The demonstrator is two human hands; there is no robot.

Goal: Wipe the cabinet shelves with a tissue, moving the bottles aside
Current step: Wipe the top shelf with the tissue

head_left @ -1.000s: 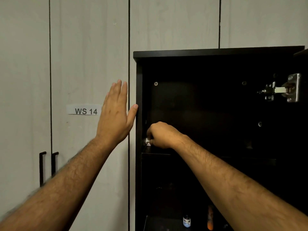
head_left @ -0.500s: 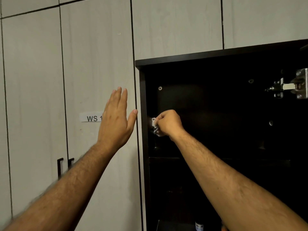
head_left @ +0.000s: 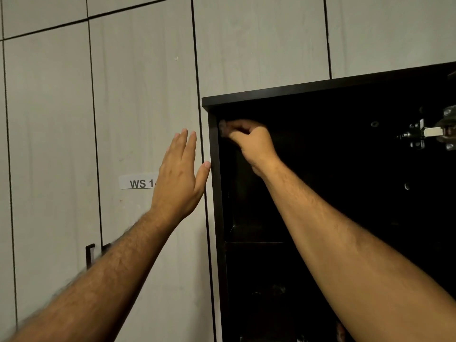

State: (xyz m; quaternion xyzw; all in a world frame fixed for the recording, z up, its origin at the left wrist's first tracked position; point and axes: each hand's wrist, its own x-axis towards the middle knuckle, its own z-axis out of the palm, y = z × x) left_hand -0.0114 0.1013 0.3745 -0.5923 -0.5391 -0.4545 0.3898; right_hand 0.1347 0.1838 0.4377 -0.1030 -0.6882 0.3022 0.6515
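Right hand (head_left: 251,141): fingers curled round a small wad of tissue (head_left: 222,126), held against the inner left wall near the top of the dark cabinet (head_left: 271,93).
Left hand (head_left: 181,174): fingers straight and together, flat on the pale panel (head_left: 145,107) — thumb tip at the cabinet's edge.
Shelf (head_left: 254,233): below, dim — contents unclear.

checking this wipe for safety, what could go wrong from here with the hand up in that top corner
The right hand grips the tissue high in the dark cabinet, where dirt left behind is hard to see, so spots may be missed. The metal hinge juts into the same compartment; a sweep to the right could scrape knuckles on it. The left hand rests open on the wall panel with its thumb at the cabinet's edge, a weak brace if the person overreaches.
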